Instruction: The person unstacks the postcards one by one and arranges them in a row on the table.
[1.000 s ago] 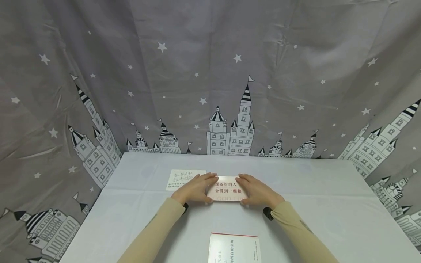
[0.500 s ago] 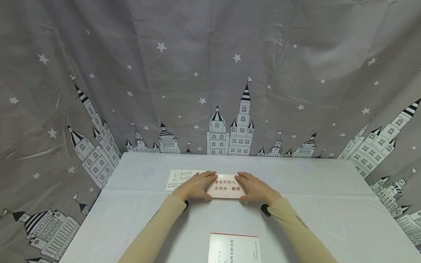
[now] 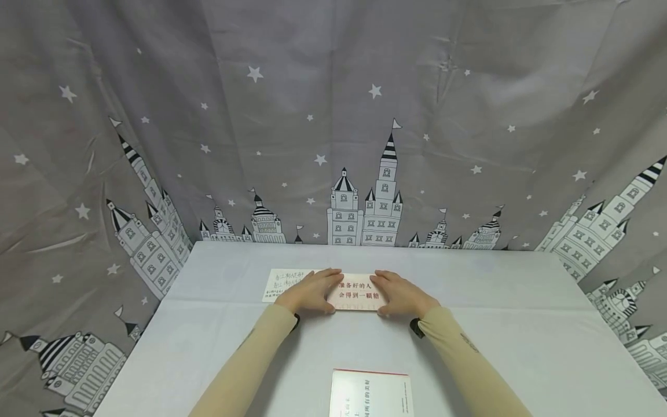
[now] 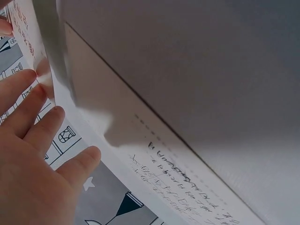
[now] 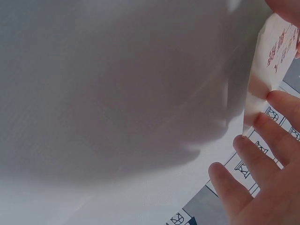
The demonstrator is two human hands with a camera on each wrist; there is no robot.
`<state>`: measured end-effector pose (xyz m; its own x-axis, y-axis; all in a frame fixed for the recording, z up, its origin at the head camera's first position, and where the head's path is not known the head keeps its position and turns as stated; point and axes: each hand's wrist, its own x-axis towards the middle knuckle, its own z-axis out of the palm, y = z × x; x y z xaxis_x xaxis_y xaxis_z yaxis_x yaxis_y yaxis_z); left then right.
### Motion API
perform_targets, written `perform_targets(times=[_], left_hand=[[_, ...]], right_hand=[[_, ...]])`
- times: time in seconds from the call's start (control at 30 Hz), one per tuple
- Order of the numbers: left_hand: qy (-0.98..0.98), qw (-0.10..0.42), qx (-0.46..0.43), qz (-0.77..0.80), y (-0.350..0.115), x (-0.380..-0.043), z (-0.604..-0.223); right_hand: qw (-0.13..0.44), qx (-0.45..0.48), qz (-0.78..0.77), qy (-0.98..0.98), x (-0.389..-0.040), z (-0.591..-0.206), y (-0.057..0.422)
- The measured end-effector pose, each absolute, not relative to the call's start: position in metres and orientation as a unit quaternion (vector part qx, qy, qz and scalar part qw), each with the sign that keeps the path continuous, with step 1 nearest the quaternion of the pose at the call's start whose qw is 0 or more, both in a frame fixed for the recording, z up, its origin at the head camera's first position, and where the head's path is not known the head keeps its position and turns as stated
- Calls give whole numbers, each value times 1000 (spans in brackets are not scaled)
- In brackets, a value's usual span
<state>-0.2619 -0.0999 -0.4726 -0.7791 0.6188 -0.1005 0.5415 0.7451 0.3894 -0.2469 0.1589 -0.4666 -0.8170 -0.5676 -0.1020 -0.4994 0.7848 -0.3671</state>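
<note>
A pale card with red Chinese lettering [image 3: 358, 292] is held level between both hands at the middle of the table. My left hand [image 3: 310, 292] grips its left end, thumb at the near corner and fingertips at the far side. The right hand [image 3: 405, 294] grips the opposite end the same way. In the right wrist view, fingertips meet the card's edge [image 5: 269, 65], while the little finger stands off it. A cream sheet with handwriting [image 3: 281, 284] lies to the left, its right part covered by the left hand; it also shows large in the left wrist view.
A white booklet with a red top edge [image 3: 371, 394] lies at the front of the white table [image 3: 495, 336], cut off by the frame. A grey curtain with castles and stars [image 3: 292, 116] hangs behind and beside the table.
Both hands have moved slightly toward the back of the table, carrying the red-lettered card with them. The handwritten sheet and the booklet have stayed in place.
</note>
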Motion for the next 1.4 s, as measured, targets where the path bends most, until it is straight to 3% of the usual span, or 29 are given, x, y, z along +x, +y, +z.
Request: perform_targets(times=[0.97,1.4], left_hand=[[931,130,289,184,-98,-269,-475],[930,121,297,181,-100,-266,-475]], right_hand=[[130,-261,-180,940,-261,-476,154],[114,-273,-186,937,-249,-469,160]])
